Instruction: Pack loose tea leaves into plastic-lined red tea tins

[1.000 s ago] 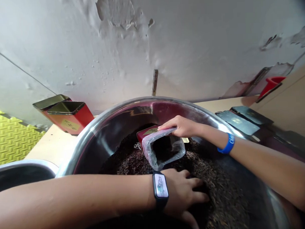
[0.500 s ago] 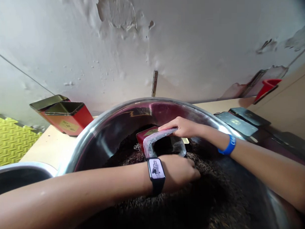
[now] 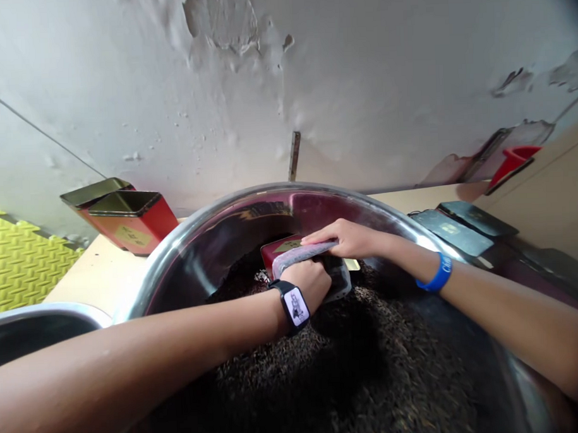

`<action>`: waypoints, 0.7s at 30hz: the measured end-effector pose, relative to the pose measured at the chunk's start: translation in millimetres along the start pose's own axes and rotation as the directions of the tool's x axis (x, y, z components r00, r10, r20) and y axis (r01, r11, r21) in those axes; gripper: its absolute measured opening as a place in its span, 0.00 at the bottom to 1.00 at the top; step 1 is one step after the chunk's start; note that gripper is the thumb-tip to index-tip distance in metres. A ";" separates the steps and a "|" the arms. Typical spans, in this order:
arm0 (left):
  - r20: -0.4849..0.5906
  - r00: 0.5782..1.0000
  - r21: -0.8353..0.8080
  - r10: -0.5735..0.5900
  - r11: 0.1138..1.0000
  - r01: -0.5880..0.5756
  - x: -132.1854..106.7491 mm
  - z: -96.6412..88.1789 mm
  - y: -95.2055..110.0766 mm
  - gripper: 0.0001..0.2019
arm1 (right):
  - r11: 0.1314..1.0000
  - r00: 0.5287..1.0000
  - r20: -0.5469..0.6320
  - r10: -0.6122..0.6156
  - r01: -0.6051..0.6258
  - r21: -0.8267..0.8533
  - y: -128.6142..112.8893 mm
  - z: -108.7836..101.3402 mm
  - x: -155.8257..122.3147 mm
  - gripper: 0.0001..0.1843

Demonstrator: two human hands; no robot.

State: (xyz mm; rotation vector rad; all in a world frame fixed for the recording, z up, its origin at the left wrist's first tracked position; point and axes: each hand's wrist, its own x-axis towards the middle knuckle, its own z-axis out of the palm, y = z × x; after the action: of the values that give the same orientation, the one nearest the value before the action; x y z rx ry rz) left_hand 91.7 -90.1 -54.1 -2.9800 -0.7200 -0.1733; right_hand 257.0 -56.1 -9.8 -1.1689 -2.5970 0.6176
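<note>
A red tin (image 3: 268, 256) with a gold label lies tilted in a large metal bowl (image 3: 163, 259). Clear plastic lining folds over the rim of its mouth, which faces me. With its thumb and fingers, my right hand (image 3: 350, 238) grips the lined upper edge. My left hand (image 3: 309, 280), curled closed, is at the tin's mouth; whatever its fingers hold is hidden. Dark loose tea leaves (image 3: 408, 357) cover the bottom of the bowl, around and below the tin.
Two open red tins (image 3: 135, 225) stand on the table (image 3: 94, 270) to the left. A second metal bowl (image 3: 46, 310) is at the lower left. Dark flat boxes (image 3: 455, 233) and a red container (image 3: 512, 164) lie to the right. A peeling wall (image 3: 361, 100) closes the back.
My left hand has moved up from over the tea leaves to the tin's mouth, its fingers curled. The right hand keeps its grip on the lined edge.
</note>
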 end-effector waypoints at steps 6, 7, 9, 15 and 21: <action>-0.080 0.992 0.089 0.098 0.992 -0.090 -6.7 -16.3 22.1 0.10 | 0.999 1.000 -0.016 -0.009 0.009 -0.033 5.5 0.5 0.6 0.30; -0.066 0.988 0.052 0.139 0.989 -0.135 -9.1 -17.5 27.6 0.10 | 0.999 1.000 -0.018 -0.011 0.010 -0.038 6.7 0.7 1.2 0.31; 0.019 0.969 -0.068 0.246 0.967 -0.244 -14.6 -14.5 36.5 0.08 | 0.999 1.000 -0.018 -0.019 0.019 -0.043 8.4 1.2 2.4 0.32; 0.314 0.859 -0.251 0.405 0.908 -0.336 -25.4 4.1 46.8 0.31 | 0.997 0.998 -0.023 -0.050 0.048 -0.068 6.3 1.0 1.5 0.33; 0.398 0.825 -0.268 0.402 0.910 -0.315 -19.5 -3.1 48.0 0.19 | 0.996 0.998 -0.009 -0.057 0.056 -0.075 9.6 1.1 0.7 0.33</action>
State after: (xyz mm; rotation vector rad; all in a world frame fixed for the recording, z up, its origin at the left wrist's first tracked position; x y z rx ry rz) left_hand 96.1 -141.8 -55.6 -3.3031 -0.1424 0.5110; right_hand 262.5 -50.2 -15.3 -1.1123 -2.6550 0.5048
